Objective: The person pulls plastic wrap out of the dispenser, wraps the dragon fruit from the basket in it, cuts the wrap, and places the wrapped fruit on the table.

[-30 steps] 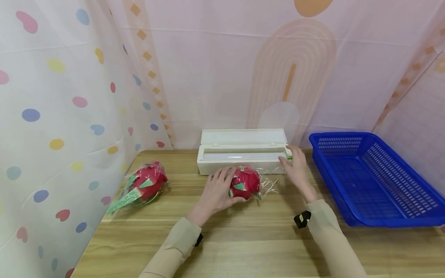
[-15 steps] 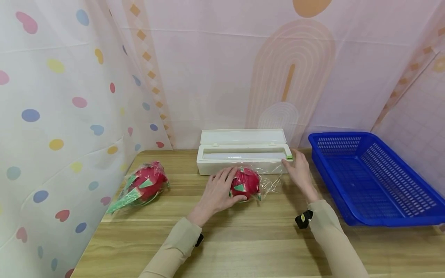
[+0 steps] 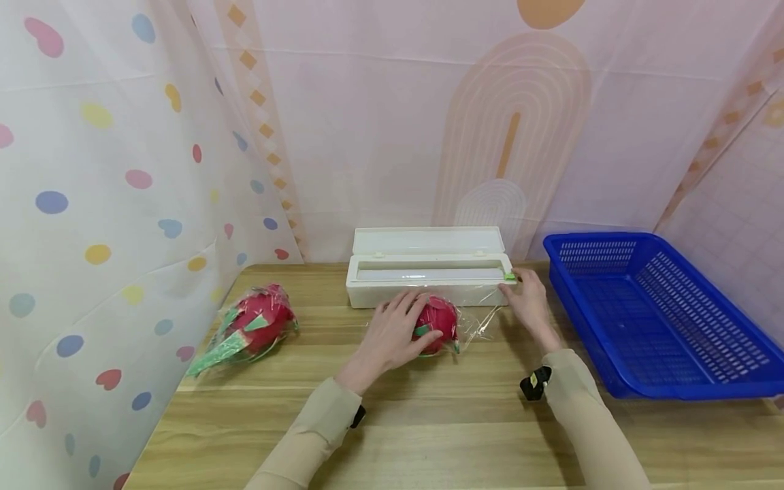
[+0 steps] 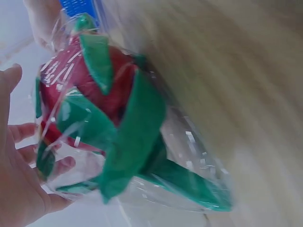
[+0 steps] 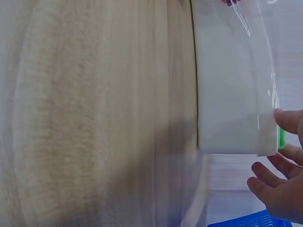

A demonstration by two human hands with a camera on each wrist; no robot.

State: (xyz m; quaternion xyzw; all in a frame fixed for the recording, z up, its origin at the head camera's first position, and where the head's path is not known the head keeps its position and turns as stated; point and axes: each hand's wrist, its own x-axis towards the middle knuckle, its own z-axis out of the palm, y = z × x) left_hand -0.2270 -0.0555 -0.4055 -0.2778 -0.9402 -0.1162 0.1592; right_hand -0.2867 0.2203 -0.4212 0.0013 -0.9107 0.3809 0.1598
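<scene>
A red dragon fruit point(image 3: 442, 316) with green scales, wrapped in clear cling film point(image 4: 189, 137), lies on the table before a white cling film dispenser point(image 3: 422, 294). My left hand point(image 3: 395, 330) rests on the fruit's left side, fingers spread; in the left wrist view the thumb stands off it. Loose film trails from the fruit toward the dispenser's right end. There my right hand point(image 3: 529, 299) has thumb and forefinger around the green slide cutter point(image 5: 281, 138), the other fingers loosely bent. The dispenser's lid stands raised, showing the roll point(image 3: 429, 275) inside.
Another film-wrapped dragon fruit point(image 3: 260, 323) lies at the table's left. A blue plastic basket point(image 3: 618, 367) stands at the right, close to my right forearm. Behind the wooden table point(image 3: 441, 442) hangs a patterned curtain point(image 3: 367, 136).
My right hand has shifted slightly right at the dispenser's end. My left hand has slid a little right over the dragon fruit, its thumb now overlapping it more.
</scene>
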